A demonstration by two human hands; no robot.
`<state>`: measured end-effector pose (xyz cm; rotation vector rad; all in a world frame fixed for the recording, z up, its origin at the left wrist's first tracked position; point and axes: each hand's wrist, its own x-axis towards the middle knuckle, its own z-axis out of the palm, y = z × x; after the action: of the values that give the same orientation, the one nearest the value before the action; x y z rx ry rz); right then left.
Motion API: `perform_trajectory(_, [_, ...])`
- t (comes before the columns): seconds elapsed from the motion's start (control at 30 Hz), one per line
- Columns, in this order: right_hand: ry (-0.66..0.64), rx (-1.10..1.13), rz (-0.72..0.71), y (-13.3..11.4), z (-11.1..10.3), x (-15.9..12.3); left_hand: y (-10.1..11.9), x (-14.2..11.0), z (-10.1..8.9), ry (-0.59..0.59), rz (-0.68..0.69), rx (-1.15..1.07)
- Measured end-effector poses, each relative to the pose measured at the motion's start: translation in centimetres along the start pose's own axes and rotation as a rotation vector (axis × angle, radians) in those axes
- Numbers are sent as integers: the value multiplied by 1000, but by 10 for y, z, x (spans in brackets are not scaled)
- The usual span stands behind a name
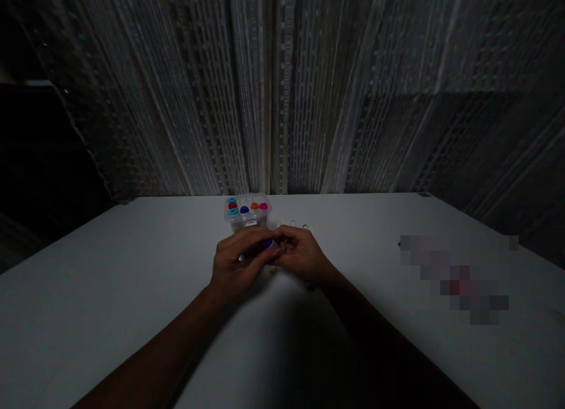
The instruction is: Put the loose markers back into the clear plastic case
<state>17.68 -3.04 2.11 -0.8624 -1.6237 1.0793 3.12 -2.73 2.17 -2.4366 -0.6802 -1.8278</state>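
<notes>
in the head view, both hands meet at the centre of the frame over a white table (110, 291). the left hand (236, 262) and the right hand (304, 257) are curled in toward each other, fingers closed around a small purple piece (268, 243) pinched between them; only a sliver of it shows between the fingertips, so its shape is hard to tell.

the table's far edge runs across the middle of the frame, just behind the hands, and beyond it hangs a wall of pale string curtain (282, 85). the table's left edge slants down toward the lower left, the right edge toward the lower right. broad bare tabletop lies open on the left of the hands and in front of them.

just behind the hands, near the far edge, stands a clear plastic box (247, 216) with blue, red, orange and pink pieces in its compartments. a few tiny pale bits (293, 223) lie just right of the box. a blurred patch (459, 276) sits at right, well apart.
</notes>
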Motion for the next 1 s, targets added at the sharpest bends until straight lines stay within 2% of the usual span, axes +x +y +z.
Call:
perform_trajectory(0.13, [-14,47,15,0,0,0,0,-1,-1,25,44,-23])
perform_trajectory(0.4, [-135,103,32,-7,-3,-4,0,-1,-3,47,-50,17])
perform_trajectory(0.5, [-165,157,76,-8,-4,-5,-2,-2,-4,54,-36,-6])
perform_trajectory(0.57, [-77,191,75,-7,-5,-4,-5,-2,-7,78,-16,-29])
perform_trajectory(0.67, [165,239,74,-5,-8,-2,-12,0,-15,201,-51,-66])
perform_trajectory(0.73, [298,258,85,-4,-10,0,-18,1,-19,313,-132,-90])
perform_trajectory(0.83, [398,256,87,-2,-12,2,-27,3,-20,406,-322,-104])
perform_trajectory(0.9, [408,249,91,0,-13,3,-32,3,-17,400,-477,-134])
perform_trajectory(1.0, [390,229,93,5,-14,4,-37,2,-10,330,-746,-321])
